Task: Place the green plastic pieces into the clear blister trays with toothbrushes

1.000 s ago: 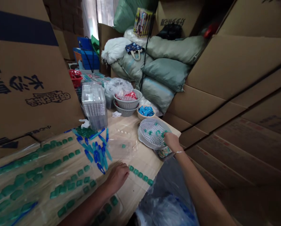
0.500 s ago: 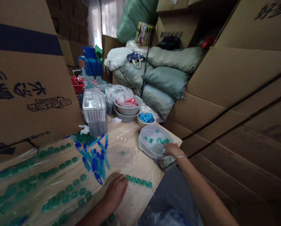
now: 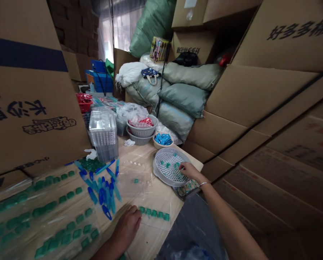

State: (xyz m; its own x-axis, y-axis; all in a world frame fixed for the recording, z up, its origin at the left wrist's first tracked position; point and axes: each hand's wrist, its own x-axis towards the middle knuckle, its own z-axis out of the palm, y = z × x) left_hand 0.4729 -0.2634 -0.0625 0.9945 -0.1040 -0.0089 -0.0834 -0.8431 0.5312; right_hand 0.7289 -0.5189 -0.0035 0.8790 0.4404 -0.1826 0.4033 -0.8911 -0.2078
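Observation:
My left hand [image 3: 129, 224] rests on the table with its fingers curled at the left end of a clear plastic sheet [image 3: 157, 224]. Along this sheet runs a row of small green blocks [image 3: 153, 213], nearest to my fingertips at its left end. My right hand [image 3: 190, 171] reaches into a pale perforated basket [image 3: 169, 180], its thumb and fingers pinched together at small green pieces [image 3: 177, 165]. A few more green pieces lie scattered on the basket's floor. What exactly sits between the right fingertips is partly hidden.
Blue pens [image 3: 104, 195] lie heaped at mid-table. Clear sheets with rows of green blocks [image 3: 66, 238] cover the left. Stacked clear boxes [image 3: 104, 133], grey baskets [image 3: 142, 131] and a bowl of blue packets [image 3: 162, 139] stand behind. Large cartons [image 3: 231, 104] flank the right.
The camera view has shifted slightly. My right hand has moved further over the basket, fingertips now among the green pieces. The left hand stays beside the row of blocks.

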